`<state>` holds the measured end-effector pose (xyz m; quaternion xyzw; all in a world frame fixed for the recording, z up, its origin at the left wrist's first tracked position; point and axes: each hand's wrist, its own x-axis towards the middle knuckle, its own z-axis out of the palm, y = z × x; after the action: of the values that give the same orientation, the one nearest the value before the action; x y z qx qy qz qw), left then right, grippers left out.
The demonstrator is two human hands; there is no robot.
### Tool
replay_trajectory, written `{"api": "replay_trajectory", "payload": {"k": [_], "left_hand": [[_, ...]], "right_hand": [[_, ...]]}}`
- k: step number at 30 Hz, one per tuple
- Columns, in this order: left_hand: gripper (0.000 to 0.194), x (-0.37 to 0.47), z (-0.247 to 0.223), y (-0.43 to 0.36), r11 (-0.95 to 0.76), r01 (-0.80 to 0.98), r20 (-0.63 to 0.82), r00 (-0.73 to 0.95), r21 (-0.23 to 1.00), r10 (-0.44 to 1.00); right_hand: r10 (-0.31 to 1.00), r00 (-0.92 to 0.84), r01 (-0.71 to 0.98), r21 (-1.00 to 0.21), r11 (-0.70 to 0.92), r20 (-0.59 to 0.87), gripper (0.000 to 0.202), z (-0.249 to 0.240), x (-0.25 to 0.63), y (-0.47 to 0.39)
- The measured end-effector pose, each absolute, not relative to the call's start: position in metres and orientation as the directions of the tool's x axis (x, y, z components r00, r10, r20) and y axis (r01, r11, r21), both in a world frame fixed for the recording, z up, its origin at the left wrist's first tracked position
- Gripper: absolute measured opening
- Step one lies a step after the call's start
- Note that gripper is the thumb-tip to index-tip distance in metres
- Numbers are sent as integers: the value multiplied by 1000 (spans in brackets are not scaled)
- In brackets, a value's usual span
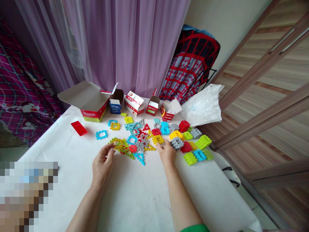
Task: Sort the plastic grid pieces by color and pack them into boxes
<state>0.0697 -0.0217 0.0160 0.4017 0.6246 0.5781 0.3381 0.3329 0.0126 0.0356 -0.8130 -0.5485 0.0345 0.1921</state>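
Loosely curled, my left hand (103,162) is at the left edge of a mixed pile of plastic interlocking building pieces, with nothing visible between thumb and fingers. Nearest to it are green and yellow frame pieces (120,145). The fingers of my right hand (167,154) are closed at the lower edge of a yellow square building piece (158,139); part of the grip is hidden. Between the hands lie grey triangle pieces (142,145), a red round piece (133,148) and a blue triangle piece (140,158). Just right of my right hand is a stack of grey squares (177,143).
Stacks sorted by colour, among them red (184,125), blue (165,128) and green (203,141), cover the table's right side. Behind stand a large open box (95,112), a blue box (115,107), several smaller boxes and a white bag (202,108). A red lid (79,128) lies left.
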Motion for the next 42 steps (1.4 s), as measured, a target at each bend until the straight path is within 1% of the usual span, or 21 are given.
{"api": "replay_trajectory", "payload": {"k": [10,15,21,27,30,33,35,39,42], "left_hand": [[47,69,16,-22,23,105,27,-449,994,893],[46,69,13,-21,4,114,48,-442,993,896],[44,67,13,-21,-4,127,60,-437,992,897],[45,70,17,-21,7,112,44,-443,994,895],[44,70,21,-22,-2,97,45,-448,995,893],[42,67,25,-24,5,40,16,-501,999,865],[41,64,27,-24,2,-14,-9,-548,1000,836],[40,59,27,-22,-19,-102,-47,-607,995,793],[39,59,26,-21,-13,-146,-80,-611,989,788]], "right_hand": [[904,397,872,-373,-317,160,44,32,335,16],[890,409,865,-396,-308,201,44,30,335,18],[898,410,864,-383,-326,160,44,30,333,20],[898,416,857,-393,-334,144,51,34,331,14],[901,396,868,-392,-305,176,52,39,329,9],[921,325,895,-384,-226,216,42,50,323,8],[943,230,915,-384,-125,240,35,58,313,14],[959,-73,919,-355,171,275,28,74,273,44],[919,-311,878,-297,375,242,29,79,230,77]]}}
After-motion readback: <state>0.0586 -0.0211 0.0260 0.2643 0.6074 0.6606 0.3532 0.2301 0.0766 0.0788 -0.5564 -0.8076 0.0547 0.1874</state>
